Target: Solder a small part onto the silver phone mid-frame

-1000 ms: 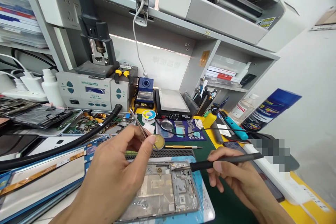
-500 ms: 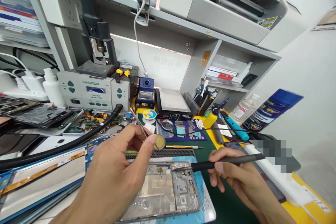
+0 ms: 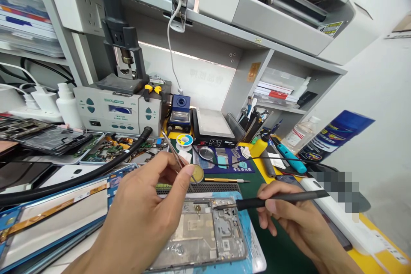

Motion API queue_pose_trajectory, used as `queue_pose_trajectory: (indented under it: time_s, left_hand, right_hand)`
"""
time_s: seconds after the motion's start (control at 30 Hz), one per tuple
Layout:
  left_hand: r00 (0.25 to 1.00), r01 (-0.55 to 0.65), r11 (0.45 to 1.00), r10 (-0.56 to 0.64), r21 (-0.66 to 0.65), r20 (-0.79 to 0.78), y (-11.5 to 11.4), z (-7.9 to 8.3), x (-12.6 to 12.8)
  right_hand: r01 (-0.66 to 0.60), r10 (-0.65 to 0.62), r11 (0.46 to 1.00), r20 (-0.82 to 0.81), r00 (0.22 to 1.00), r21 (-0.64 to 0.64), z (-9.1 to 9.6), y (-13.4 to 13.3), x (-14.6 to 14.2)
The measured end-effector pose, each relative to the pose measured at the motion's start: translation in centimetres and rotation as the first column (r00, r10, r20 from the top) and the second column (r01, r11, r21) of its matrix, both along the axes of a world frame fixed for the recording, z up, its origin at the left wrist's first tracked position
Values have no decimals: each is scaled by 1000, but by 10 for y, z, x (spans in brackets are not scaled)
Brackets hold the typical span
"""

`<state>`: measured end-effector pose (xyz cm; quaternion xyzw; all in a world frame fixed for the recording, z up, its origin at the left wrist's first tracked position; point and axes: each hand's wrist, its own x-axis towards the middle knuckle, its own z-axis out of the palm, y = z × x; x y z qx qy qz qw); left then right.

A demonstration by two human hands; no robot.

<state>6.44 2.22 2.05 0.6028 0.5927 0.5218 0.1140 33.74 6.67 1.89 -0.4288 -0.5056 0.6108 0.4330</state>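
Observation:
A bare metal phone frame (image 3: 201, 239) lies on a light-blue mat (image 3: 257, 250) in front of me. Pinched in my left hand (image 3: 150, 205) is a pair of metal tweezers (image 3: 173, 147), held slanted over the frame's upper left part; the hand covers that side of the frame. My right hand (image 3: 289, 214) grips a soldering iron (image 3: 257, 203) by its black handle. The iron's tip reaches the top right part of the frame; whether it touches cannot be made out. Behind the tweezers sits a small round tin of yellowish paste (image 3: 198, 174).
A craft knife (image 3: 224, 180) lies just behind the frame. Further back stand a solder spool (image 3: 184, 140), a soldering station (image 3: 180, 113) and a hot plate (image 3: 215, 124). A black hose (image 3: 96, 182) crosses the left side. Several bottles and a blue spray can (image 3: 337, 135) stand right.
The whole view has shifted slightly right and down. Both hands keep their grips on the tweezers and the soldering iron, and the iron's tip stays at the same part of the frame.

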Motion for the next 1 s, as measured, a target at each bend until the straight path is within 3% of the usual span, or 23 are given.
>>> queue_pose_trajectory:
  time_s: [1.0]
  left_hand:
    - [999, 11, 1000, -12, 21, 36, -2, 0, 2]
  right_hand:
    - [-32, 32, 998, 2, 999, 47, -1, 0, 0]
